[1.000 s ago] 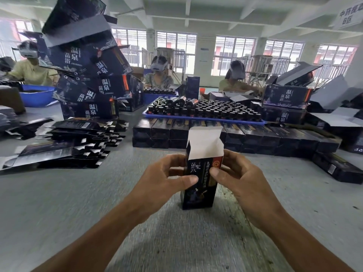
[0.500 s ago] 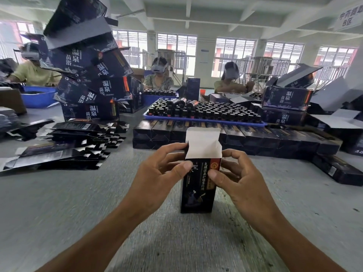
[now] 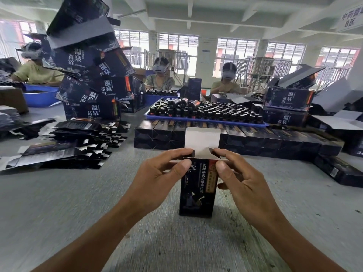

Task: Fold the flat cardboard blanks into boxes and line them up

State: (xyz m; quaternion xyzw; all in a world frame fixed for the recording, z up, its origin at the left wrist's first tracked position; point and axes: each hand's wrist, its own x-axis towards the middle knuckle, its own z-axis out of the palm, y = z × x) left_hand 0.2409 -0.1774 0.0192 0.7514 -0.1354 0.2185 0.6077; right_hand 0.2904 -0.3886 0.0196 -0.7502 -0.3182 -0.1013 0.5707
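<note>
Table: my grey table [image 3: 59, 203] sits in a big room with many windows.
Box: the dark box [image 3: 197, 190] stands upright, its white top flap [image 3: 202, 139] sticking up.
Place: middle of the table, near my edge, between my hands.
Left hand: my left hand [image 3: 157, 176] pinches the box's top left corner.
Right hand: my right hand [image 3: 243, 179] pinches the top right corner.

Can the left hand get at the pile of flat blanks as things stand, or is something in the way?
Probably yes, once freed: the left hand pinches the upright box, but only bare table lies between it and the flat blanks.
</note>
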